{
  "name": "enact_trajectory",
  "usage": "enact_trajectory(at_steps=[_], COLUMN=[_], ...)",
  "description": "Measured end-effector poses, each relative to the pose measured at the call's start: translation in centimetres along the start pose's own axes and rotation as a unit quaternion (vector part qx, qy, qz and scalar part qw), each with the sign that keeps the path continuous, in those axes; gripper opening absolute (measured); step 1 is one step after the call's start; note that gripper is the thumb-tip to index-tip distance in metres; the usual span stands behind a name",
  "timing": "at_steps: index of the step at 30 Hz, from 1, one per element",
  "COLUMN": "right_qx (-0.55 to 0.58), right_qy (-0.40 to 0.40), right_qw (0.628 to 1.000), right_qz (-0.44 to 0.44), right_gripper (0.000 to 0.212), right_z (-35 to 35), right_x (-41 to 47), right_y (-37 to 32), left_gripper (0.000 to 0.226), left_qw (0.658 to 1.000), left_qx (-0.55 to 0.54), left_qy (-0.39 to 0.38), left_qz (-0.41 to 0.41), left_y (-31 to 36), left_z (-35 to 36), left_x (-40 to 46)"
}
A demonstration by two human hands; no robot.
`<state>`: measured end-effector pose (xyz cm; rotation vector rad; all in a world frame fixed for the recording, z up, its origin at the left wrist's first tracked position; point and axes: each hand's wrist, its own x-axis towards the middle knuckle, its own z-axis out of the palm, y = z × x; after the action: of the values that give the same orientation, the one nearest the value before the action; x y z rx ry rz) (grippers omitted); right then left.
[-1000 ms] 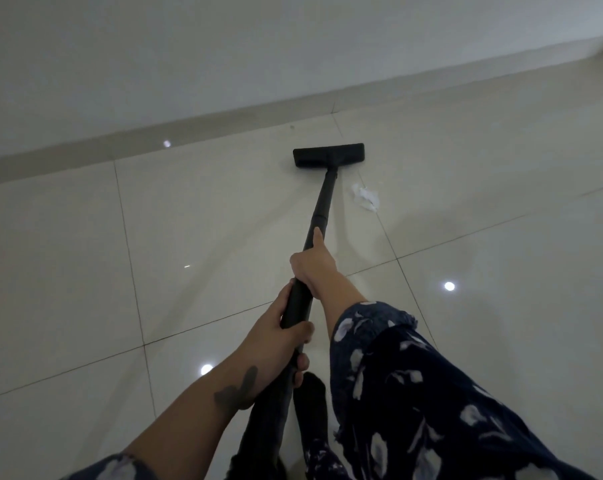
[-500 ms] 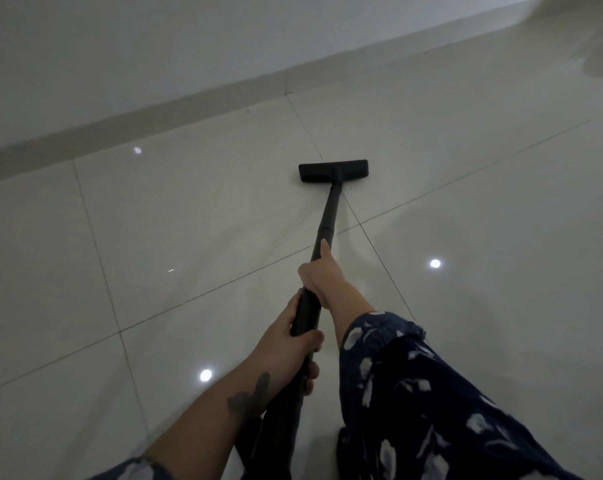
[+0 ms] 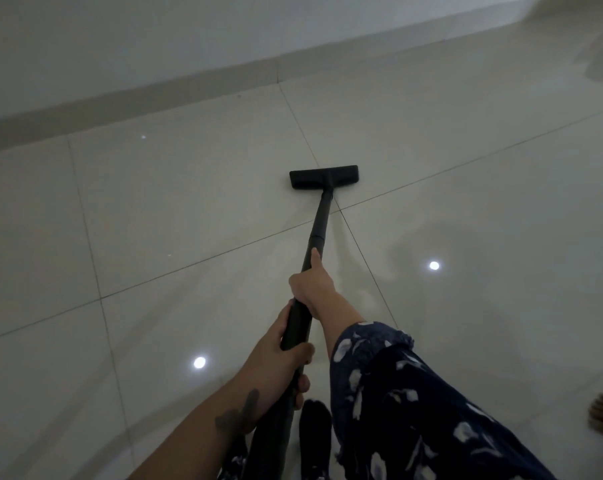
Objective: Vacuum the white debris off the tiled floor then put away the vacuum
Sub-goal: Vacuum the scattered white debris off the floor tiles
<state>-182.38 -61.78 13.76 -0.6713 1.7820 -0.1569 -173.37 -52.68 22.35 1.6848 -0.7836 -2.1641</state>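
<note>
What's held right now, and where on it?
Both hands grip the black vacuum wand: right hand mid-tube, thumb along it; left hand lower, nearer the body.

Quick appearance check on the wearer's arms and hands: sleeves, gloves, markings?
Both hands are bare, no gloves. The left hand has a bare forearm with a dark tattoo near the wrist; patterned fabric only shows at the frame's bottom edge. The right hand leads into a dark navy sleeve with a white leaf-like print, gathered loosely partway up the forearm. No watch or rings visible.
</note>
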Motion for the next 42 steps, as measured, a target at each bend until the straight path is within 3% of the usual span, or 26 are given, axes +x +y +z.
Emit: enact_trajectory(at_steps=[16,30,36,42], right_qx=[0.012,-0.020,0.047,-0.081], right_qy=[-0.009,-0.046,-0.060,-0.085], right_qw=[0.999,0.999,0.996,0.992], right_qz=[0.030,-0.011,-0.052,-0.043], right_gripper=[0.087,0.085,0.077,0.077], right_z=[4.2,14.7,18.7,21.9], right_x=[-5.8,-14.3,-18.8,-22.7], right_y=[7.3,11.3,14.1,16.4], left_gripper=[0.073,0.070,0.067,0.067], left_qw=[1.000,1.000,1.000,0.998], left_qx=[0.004,-0.013,-0.011,-0.042], left_qy=[-0.006,0.018,0.028,0.038], left_qz=[-0.007,-0.006,-0.008,0.000], left_y=[-7.6,-15.6,-19.3,-23.8], left_z=[0.4,-5.0,-7.0,-7.4], left_x=[-6.6,-16.9,-21.3,-25.1])
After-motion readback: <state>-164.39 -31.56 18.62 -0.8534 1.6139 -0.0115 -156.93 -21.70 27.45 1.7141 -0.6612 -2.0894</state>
